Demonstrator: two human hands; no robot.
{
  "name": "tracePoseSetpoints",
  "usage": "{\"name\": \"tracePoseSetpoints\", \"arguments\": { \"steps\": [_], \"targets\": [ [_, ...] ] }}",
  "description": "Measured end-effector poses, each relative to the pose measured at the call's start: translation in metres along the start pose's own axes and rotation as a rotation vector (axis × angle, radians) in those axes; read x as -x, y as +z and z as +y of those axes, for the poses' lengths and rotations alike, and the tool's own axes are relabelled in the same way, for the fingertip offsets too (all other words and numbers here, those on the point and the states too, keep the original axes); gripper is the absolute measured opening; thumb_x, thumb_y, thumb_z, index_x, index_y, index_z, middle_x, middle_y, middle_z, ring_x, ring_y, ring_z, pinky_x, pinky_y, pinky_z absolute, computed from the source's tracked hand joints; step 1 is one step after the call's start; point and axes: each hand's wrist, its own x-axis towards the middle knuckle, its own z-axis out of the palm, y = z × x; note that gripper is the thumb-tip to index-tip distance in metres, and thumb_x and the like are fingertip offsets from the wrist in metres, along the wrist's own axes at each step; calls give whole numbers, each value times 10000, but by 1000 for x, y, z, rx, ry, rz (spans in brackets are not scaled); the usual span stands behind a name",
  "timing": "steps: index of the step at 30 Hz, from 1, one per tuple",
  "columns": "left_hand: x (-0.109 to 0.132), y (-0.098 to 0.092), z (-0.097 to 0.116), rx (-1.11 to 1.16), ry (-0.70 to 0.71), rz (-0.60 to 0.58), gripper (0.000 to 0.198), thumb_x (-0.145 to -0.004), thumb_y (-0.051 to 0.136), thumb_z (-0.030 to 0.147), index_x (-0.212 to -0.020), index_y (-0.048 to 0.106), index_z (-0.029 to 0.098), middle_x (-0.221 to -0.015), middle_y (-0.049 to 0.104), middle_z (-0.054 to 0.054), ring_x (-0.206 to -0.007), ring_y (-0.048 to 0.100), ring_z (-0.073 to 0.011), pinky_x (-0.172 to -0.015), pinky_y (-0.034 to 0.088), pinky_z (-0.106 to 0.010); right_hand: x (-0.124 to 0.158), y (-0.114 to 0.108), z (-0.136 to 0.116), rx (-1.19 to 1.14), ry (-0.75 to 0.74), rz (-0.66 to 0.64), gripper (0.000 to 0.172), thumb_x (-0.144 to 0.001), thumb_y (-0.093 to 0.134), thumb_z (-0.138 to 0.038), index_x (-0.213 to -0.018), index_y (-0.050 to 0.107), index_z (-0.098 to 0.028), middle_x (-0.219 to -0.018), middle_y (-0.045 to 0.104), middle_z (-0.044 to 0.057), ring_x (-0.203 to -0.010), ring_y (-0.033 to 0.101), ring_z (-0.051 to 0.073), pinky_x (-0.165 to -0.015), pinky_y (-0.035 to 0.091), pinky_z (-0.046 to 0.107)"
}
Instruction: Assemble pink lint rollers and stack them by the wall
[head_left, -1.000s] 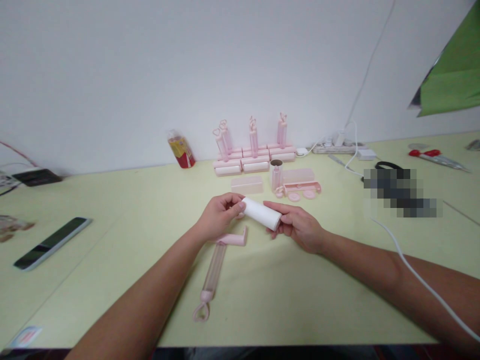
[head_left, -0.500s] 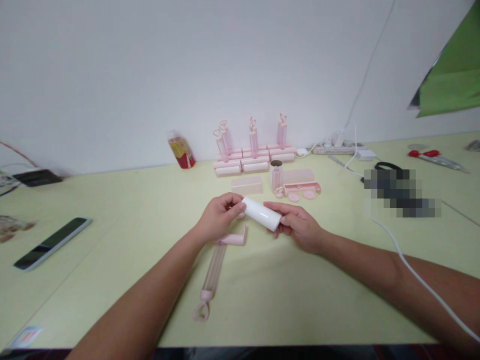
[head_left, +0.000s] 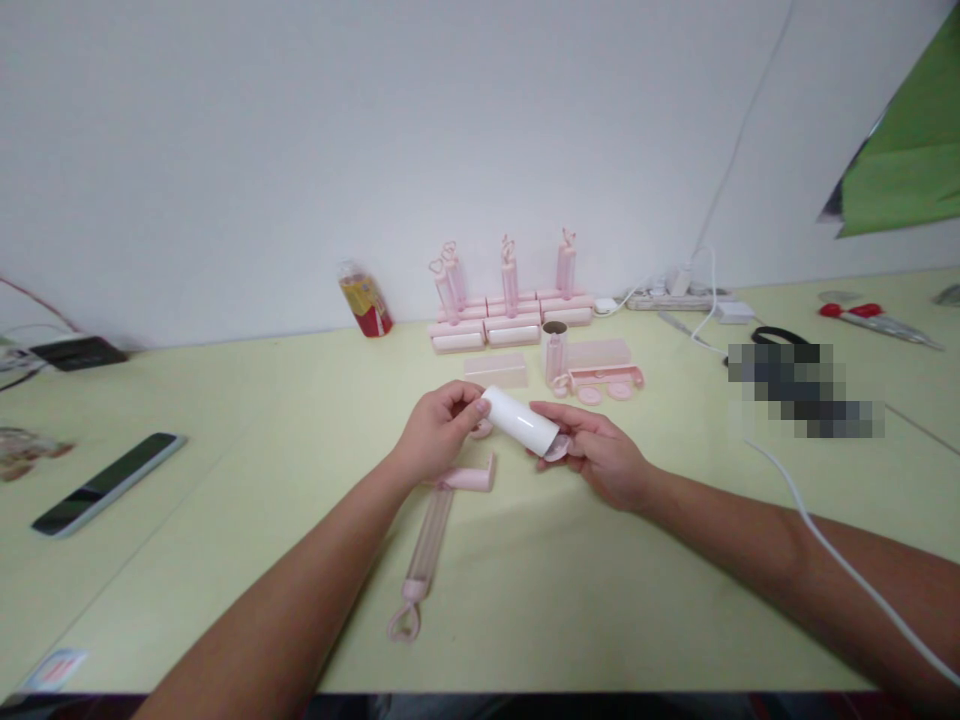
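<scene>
My left hand [head_left: 442,425] grips the upper left end of a white lint roll [head_left: 519,420], which tilts down to the right above the table. At its lower right end, my right hand [head_left: 600,450] pinches a pale pink round cap [head_left: 557,447] against or just beside the opening; I cannot tell if it is inserted. Another pink round piece [head_left: 481,428] shows below my left fingers. Under my left hand lies a pink roller holder [head_left: 472,478], joined to a clear handle [head_left: 429,540] that ends in a pink heart-shaped loop [head_left: 405,622].
Several pink lint rollers [head_left: 510,330] stand in rows by the wall. Before them are an upright roll [head_left: 553,345], clear covers [head_left: 495,370], a pink holder [head_left: 604,375] and round caps [head_left: 589,396]. A phone [head_left: 109,485] lies left; a white cable [head_left: 817,535] crosses my right arm.
The pink cap in my right hand has come into view at the roll's lower end, which has shifted slightly left. My left hand keeps its grip.
</scene>
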Motion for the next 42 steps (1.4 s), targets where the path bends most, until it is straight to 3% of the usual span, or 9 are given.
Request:
{"name": "tracePoseSetpoints", "arguments": {
  "steps": [5, 8, 11, 16, 20, 25, 30, 35, 42],
  "targets": [
    [-4, -2, -5, 75, -32, 130, 290, -841, 649, 437, -895, 653, 153, -785, 649, -23, -673, 608, -143, -655, 539, -282, -6, 2, -5, -115, 11, 83, 468, -651, 641, -87, -1102, 589, -203, -1159, 683, 78, -857, 717, 198, -854, 572, 406],
    [-7, -12, -3, 97, -16, 282, 296, -821, 668, 442, -848, 645, 148, -755, 628, -10, -654, 588, -130, -635, 563, -282, -9, 1, -2, 19, -23, 178, 266, -717, 695, -183, -948, 563, -193, -925, 697, 38, -710, 692, 159, -680, 596, 339],
    [-11, -31, -3, 48, -11, 442, 310, -800, 677, 453, -841, 647, 146, -749, 634, -10, -645, 592, -129, -621, 568, -278, -10, 0, 4, 269, -73, 174, 214, -749, 718, -278, -855, 561, -178, -700, 631, -15, -564, 621, 124, -519, 548, 265],
    [-21, -71, -11, -299, -36, 588, 314, -817, 631, 472, -867, 673, 166, -701, 649, -15, -601, 587, -143, -596, 503, -263, -13, -4, 12, 451, -65, 122, 284, -775, 673, -278, -1028, 637, -155, -767, 650, -5, -529, 612, 98, -518, 528, 246],
    [-35, -83, -21, -650, -23, 541, 279, -834, 594, 445, -866, 678, 181, -800, 687, -46, -698, 621, -184, -668, 468, -289, -14, -4, 13, 453, -62, 117, 330, -758, 664, -231, -1078, 633, -162, -791, 639, -6, -535, 590, 86, -507, 513, 228],
    [-56, -75, -31, -856, 75, 399, 261, -871, 541, 403, -877, 668, 174, -890, 674, -84, -797, 613, -216, -737, 450, -325, -13, -3, 11, 421, -67, 81, 347, -754, 653, -235, -1088, 598, -158, -767, 615, -15, -531, 547, 85, -458, 471, 210],
    [-68, -68, -35, -934, 122, 318, 270, -896, 511, 384, -903, 671, 166, -925, 677, -99, -829, 606, -231, -746, 443, -343, -13, -4, 9, 410, -53, 70, 320, -770, 644, -241, -1075, 602, -157, -733, 608, -26, -506, 537, 79, -456, 463, 209],
    [-65, -66, -28, -958, 186, 258, 295, -900, 521, 368, -1062, 666, 168, -1066, 688, -108, -958, 618, -257, -850, 444, -366, -14, -6, 7, 447, -33, 82, 276, -788, 630, -238, -1048, 636, -147, -680, 613, -31, -465, 534, 77, -456, 455, 216],
    [-62, -65, -18, -1042, 232, 259, 286, -905, 512, 361, -1054, 663, 169, -1051, 702, -99, -992, 621, -273, -878, 436, -394, -15, -3, 4, 443, 22, 124, 302, -785, 619, -175, -1082, 643, -127, -656, 610, -33, -460, 537, 75, -458, 456, 208]
  ]
}}
